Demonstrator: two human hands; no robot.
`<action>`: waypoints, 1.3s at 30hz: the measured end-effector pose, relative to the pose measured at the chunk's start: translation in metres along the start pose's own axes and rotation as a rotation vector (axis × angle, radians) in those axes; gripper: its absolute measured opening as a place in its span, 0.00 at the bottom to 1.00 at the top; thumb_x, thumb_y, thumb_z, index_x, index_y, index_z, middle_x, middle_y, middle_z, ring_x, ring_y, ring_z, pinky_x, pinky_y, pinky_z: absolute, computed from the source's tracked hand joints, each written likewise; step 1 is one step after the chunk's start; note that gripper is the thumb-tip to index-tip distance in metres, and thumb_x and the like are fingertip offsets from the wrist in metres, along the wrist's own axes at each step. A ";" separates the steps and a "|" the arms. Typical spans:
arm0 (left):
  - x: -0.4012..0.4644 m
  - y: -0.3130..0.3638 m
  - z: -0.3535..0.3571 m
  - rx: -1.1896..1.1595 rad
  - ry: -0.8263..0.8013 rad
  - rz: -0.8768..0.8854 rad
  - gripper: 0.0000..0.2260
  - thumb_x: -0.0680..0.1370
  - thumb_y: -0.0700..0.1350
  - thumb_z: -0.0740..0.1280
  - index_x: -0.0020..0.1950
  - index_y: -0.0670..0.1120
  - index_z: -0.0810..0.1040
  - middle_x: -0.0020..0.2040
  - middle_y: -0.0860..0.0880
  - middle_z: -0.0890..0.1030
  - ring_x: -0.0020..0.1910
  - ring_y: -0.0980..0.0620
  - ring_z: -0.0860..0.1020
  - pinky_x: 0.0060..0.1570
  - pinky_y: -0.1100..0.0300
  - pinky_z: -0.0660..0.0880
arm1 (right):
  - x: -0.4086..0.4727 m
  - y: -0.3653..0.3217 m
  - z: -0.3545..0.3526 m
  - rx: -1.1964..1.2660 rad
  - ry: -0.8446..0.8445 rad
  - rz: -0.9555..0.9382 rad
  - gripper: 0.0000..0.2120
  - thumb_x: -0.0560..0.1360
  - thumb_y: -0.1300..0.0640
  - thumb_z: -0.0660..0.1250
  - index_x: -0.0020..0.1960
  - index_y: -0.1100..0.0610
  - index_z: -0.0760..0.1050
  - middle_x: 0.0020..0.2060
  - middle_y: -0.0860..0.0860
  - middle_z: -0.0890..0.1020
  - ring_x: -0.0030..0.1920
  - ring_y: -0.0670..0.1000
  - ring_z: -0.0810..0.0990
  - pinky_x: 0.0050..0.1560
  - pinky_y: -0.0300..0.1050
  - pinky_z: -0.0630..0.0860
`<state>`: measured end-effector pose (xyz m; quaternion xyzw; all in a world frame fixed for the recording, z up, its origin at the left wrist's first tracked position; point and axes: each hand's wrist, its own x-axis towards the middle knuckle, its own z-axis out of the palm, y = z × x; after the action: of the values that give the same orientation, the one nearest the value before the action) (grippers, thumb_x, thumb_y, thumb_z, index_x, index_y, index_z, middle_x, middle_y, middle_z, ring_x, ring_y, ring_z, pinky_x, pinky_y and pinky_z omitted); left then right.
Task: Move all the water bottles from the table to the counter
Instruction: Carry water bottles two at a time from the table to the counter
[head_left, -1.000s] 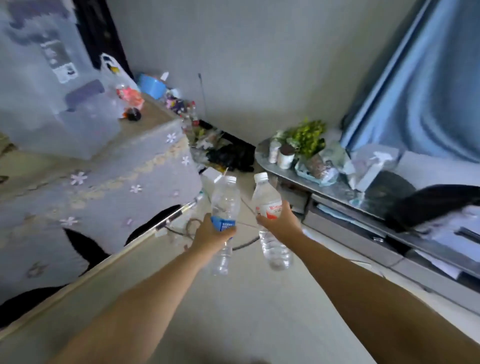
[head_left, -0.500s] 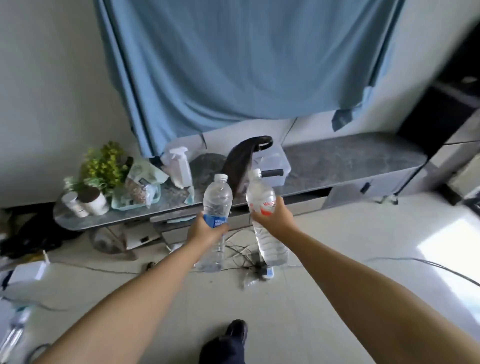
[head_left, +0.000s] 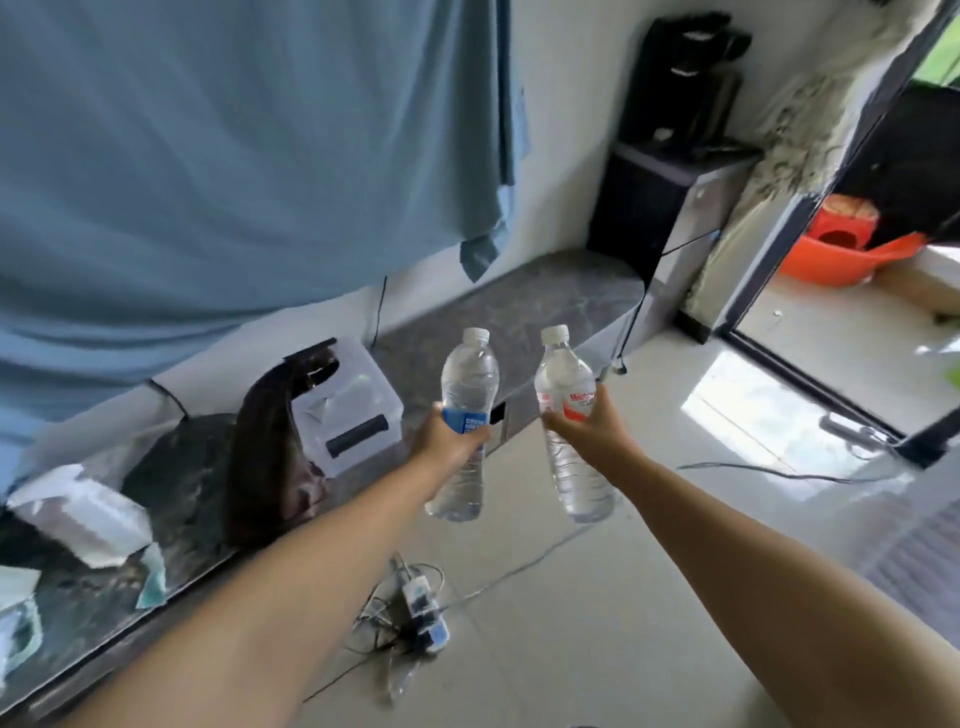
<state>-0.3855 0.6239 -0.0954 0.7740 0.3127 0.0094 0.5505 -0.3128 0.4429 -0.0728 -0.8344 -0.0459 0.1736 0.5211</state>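
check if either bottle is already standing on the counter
No: the blue-label bottle in the left hand and the red-label bottle in the right hand are both held in the air before the counter.

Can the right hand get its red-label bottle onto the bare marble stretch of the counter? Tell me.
Probably yes. The right hand holds the red-label bottle upright in front of the counter, whose marble stretch beyond the white box lies bare; nothing stands between.
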 end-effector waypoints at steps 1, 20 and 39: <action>0.020 0.012 0.019 -0.016 -0.024 0.011 0.20 0.71 0.46 0.76 0.57 0.45 0.70 0.49 0.47 0.78 0.44 0.49 0.77 0.47 0.55 0.72 | 0.016 0.003 -0.017 0.011 0.039 0.014 0.17 0.72 0.60 0.73 0.57 0.59 0.71 0.43 0.53 0.80 0.38 0.47 0.79 0.36 0.37 0.75; 0.291 0.208 0.296 -0.217 -0.008 -0.118 0.17 0.71 0.43 0.74 0.48 0.52 0.67 0.42 0.50 0.77 0.46 0.45 0.79 0.55 0.46 0.78 | 0.414 0.050 -0.266 0.058 0.028 0.118 0.33 0.55 0.43 0.78 0.54 0.59 0.75 0.44 0.56 0.84 0.45 0.57 0.86 0.48 0.58 0.83; 0.651 0.307 0.385 -0.270 0.127 -0.289 0.21 0.70 0.40 0.75 0.57 0.50 0.69 0.49 0.49 0.79 0.48 0.46 0.77 0.55 0.52 0.76 | 0.777 0.017 -0.293 0.014 -0.035 0.206 0.24 0.61 0.47 0.73 0.55 0.48 0.75 0.46 0.49 0.84 0.48 0.52 0.83 0.56 0.58 0.79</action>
<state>0.4219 0.5587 -0.1979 0.6382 0.4504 0.0211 0.6240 0.5118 0.3851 -0.1592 -0.8277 0.0321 0.2412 0.5056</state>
